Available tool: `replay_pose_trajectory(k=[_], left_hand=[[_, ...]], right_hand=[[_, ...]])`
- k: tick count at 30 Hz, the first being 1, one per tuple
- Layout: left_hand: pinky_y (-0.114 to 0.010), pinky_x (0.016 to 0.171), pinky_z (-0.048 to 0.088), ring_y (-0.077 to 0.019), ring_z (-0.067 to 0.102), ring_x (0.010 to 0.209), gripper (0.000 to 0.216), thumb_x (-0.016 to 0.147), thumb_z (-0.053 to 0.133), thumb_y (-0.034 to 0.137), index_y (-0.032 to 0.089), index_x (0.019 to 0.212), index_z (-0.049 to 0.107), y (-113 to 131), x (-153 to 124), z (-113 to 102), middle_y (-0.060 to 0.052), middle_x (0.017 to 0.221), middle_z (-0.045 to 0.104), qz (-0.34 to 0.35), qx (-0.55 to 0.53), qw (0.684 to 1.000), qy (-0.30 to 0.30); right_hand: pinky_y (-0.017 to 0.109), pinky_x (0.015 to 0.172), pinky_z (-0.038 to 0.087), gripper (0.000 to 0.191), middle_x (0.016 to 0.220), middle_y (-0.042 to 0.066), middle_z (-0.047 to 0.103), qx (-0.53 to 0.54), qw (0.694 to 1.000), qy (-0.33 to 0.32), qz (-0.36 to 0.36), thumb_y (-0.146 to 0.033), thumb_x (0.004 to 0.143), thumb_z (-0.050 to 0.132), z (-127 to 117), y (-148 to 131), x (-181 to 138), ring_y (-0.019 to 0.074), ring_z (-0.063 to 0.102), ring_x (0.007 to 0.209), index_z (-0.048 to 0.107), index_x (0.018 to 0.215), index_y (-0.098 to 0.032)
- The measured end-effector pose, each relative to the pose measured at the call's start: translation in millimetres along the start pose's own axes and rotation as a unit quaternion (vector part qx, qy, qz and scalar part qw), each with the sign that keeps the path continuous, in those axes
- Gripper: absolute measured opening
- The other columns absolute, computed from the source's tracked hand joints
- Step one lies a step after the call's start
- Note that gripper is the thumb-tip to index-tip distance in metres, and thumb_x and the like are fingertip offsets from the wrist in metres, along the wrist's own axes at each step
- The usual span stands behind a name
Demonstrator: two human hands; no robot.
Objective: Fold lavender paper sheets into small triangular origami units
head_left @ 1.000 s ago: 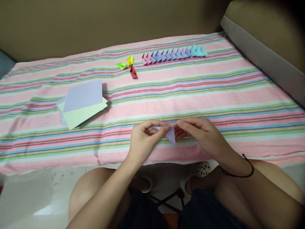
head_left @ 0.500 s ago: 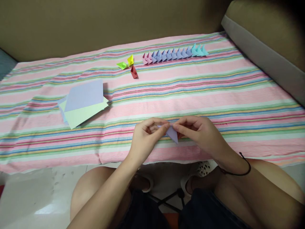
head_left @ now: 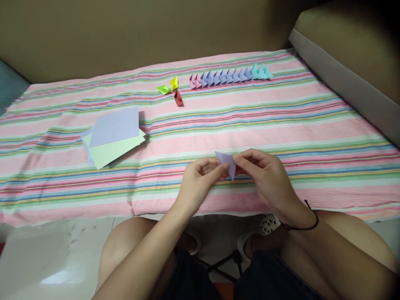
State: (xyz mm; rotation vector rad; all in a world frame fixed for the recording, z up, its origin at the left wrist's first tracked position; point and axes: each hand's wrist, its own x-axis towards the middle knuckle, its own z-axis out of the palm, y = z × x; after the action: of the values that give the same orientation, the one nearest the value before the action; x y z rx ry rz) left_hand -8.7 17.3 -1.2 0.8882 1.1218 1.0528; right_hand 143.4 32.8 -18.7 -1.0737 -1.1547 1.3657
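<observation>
A small lavender folded paper [head_left: 227, 160] is pinched between my two hands, just above the striped cloth near its front edge. My left hand [head_left: 201, 179] grips its lower left side between thumb and fingers. At the upper right corner, my right hand [head_left: 265, 173] has thumb and fingertips closed on the same paper. One pointed tip sticks out to the upper left and another points down. Fingers hide part of the folds.
Loose paper sheets [head_left: 115, 127], lavender over pale green, lie at the left. Farther back stand a green [head_left: 163, 89], a yellow [head_left: 174, 83] and a red folded piece [head_left: 178, 98]. Beside them runs a row of folded pieces [head_left: 229, 76]. A cushion [head_left: 346, 79] borders the striped cloth [head_left: 193, 137].
The lavender folded paper has been turned, so more of its face and its upper left tip now show. My left thumb has shifted lower on it. The view has moved slightly.
</observation>
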Motion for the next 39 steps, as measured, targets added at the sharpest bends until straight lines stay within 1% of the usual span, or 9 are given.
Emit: replay_pose_trajectory(k=[6, 9, 13, 18, 25, 29, 34, 36, 39], left_hand=[[-0.022, 0.062, 0.047, -0.0107, 0.060, 0.061, 0.018, 0.069, 0.074, 0.029, 0.014, 0.063, 0.067, 0.4, 2.2, -0.2, -0.002, 0.061, 0.066, 0.021, 0.030, 0.999, 0.016], [-0.022, 0.063, 0.047, -0.0109, 0.060, 0.062, 0.018, 0.070, 0.073, 0.030, 0.014, 0.063, 0.067, 1.0, 2.4, -1.4, -0.001, 0.061, 0.066, 0.025, 0.031, 0.999, 0.006], [-0.024, 0.067, 0.049, -0.0126, 0.062, 0.065, 0.017, 0.071, 0.072, 0.032, 0.015, 0.070, 0.068, 3.0, 3.1, -4.3, -0.001, 0.066, 0.067, 0.024, 0.040, 0.999, -0.008], [-0.025, 0.064, 0.050, -0.0133, 0.063, 0.061, 0.021, 0.070, 0.073, 0.034, 0.015, 0.066, 0.067, 3.6, 3.3, -6.4, -0.002, 0.062, 0.067, 0.035, 0.063, 0.997, 0.008], [-0.024, 0.067, 0.050, -0.0113, 0.062, 0.061, 0.019, 0.073, 0.071, 0.033, 0.015, 0.069, 0.067, 7.0, 4.5, -6.3, 0.000, 0.062, 0.066, 0.020, 0.035, 0.999, -0.003], [-0.024, 0.064, 0.050, -0.0116, 0.062, 0.059, 0.020, 0.072, 0.071, 0.032, 0.015, 0.064, 0.065, 7.8, 5.5, -7.0, -0.001, 0.059, 0.066, 0.040, 0.045, 0.998, 0.009], [-0.025, 0.066, 0.051, -0.0111, 0.061, 0.060, 0.022, 0.075, 0.068, 0.034, 0.015, 0.065, 0.062, 8.4, 5.0, -6.6, 0.001, 0.059, 0.064, 0.027, 0.027, 0.999, 0.003], [-0.025, 0.066, 0.050, -0.0109, 0.061, 0.060, 0.022, 0.075, 0.067, 0.034, 0.015, 0.066, 0.061, 8.5, 5.4, -7.0, 0.001, 0.060, 0.063, 0.036, 0.029, 0.999, 0.004], [-0.023, 0.064, 0.048, -0.0102, 0.058, 0.060, 0.023, 0.077, 0.065, 0.030, 0.016, 0.061, 0.055, 7.6, 6.7, -7.6, 0.002, 0.058, 0.059, 0.073, 0.033, 0.997, 0.006]], right_hand=[[0.024, 0.061, 0.054, 0.008, 0.067, -0.003, 0.065, -0.043, 0.999, 0.023, -0.023, -0.030, 0.077, 0.069, 1.3, -1.3, -3.1, 0.0119, 0.062, 0.062, 0.069, 0.073, -0.023], [0.025, 0.063, 0.054, 0.008, 0.067, -0.002, 0.065, -0.044, 0.999, 0.009, -0.018, -0.030, 0.078, 0.068, 1.0, -4.2, -3.5, 0.0125, 0.062, 0.063, 0.069, 0.073, -0.024], [0.028, 0.064, 0.054, 0.011, 0.066, -0.002, 0.065, -0.044, 0.999, 0.002, -0.006, -0.033, 0.078, 0.068, 0.3, -5.6, -2.4, 0.0141, 0.062, 0.063, 0.068, 0.073, -0.023], [0.027, 0.063, 0.054, 0.014, 0.065, -0.001, 0.064, -0.047, 0.999, -0.005, -0.001, -0.035, 0.079, 0.067, 0.3, -4.4, -1.5, 0.0138, 0.062, 0.062, 0.068, 0.073, -0.022], [0.027, 0.063, 0.053, 0.017, 0.068, 0.000, 0.066, -0.040, 0.999, -0.012, 0.010, -0.038, 0.078, 0.067, -0.3, -2.6, -1.2, 0.0142, 0.062, 0.064, 0.069, 0.074, -0.022], [0.028, 0.063, 0.053, 0.022, 0.066, 0.000, 0.066, -0.049, 0.998, -0.023, 0.012, -0.041, 0.078, 0.066, -0.2, -2.4, -1.4, 0.0150, 0.062, 0.063, 0.067, 0.071, -0.021], [0.027, 0.062, 0.052, 0.020, 0.068, 0.000, 0.066, -0.058, 0.998, -0.018, 0.002, -0.039, 0.078, 0.067, -0.7, -3.8, -0.8, 0.0142, 0.062, 0.063, 0.067, 0.071, -0.021], [0.027, 0.061, 0.052, 0.019, 0.068, 0.000, 0.066, -0.061, 0.998, -0.021, 0.003, -0.039, 0.078, 0.066, -0.4, -4.8, -0.9, 0.0143, 0.061, 0.063, 0.067, 0.071, -0.021], [0.027, 0.062, 0.053, 0.018, 0.068, 0.001, 0.066, -0.060, 0.998, -0.033, 0.014, -0.039, 0.079, 0.066, 1.0, -6.0, -1.5, 0.0150, 0.062, 0.064, 0.068, 0.073, -0.021]])
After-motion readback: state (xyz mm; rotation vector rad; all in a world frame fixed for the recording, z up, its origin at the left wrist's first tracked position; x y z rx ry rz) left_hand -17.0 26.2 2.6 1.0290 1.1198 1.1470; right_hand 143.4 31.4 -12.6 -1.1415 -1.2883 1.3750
